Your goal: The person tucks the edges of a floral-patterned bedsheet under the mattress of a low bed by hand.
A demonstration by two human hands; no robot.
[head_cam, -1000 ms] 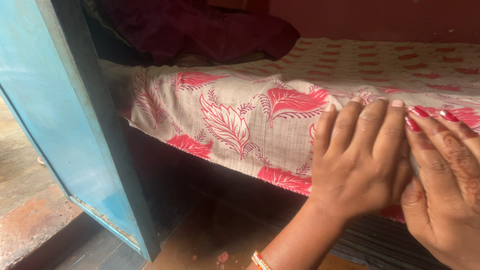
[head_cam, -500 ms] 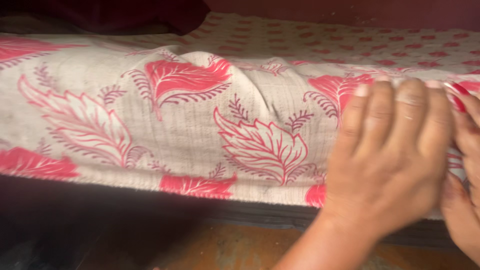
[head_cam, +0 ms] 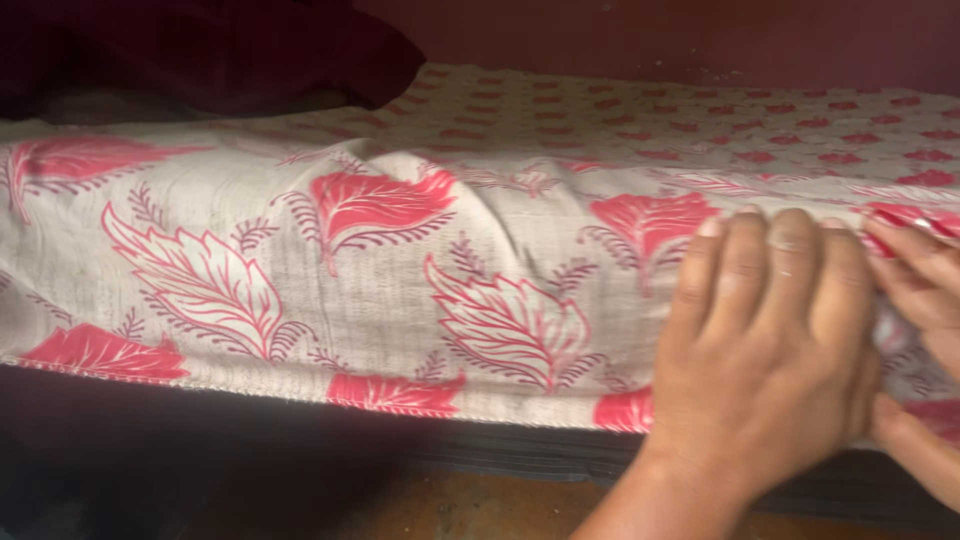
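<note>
Beige cloth printed with red leaves, the bedsheet [head_cam: 400, 300] drapes over the front edge of the bed, and both hands lie on its hanging side at the right. Left hand [head_cam: 765, 370] presses flat against it, fingers straight and together, gripping nothing. Right hand [head_cam: 915, 330], partly out of frame, touches the sheet just beside it, its grasp impossible to tell.

Dark maroon blanket [head_cam: 230, 50] bunched at the bed's far left corner, deep red wall [head_cam: 650, 40] along the bed's far edge, worn brown floor [head_cam: 450, 505] below its near edge, dark shadowed gap [head_cam: 150, 440] under the bed frame
</note>
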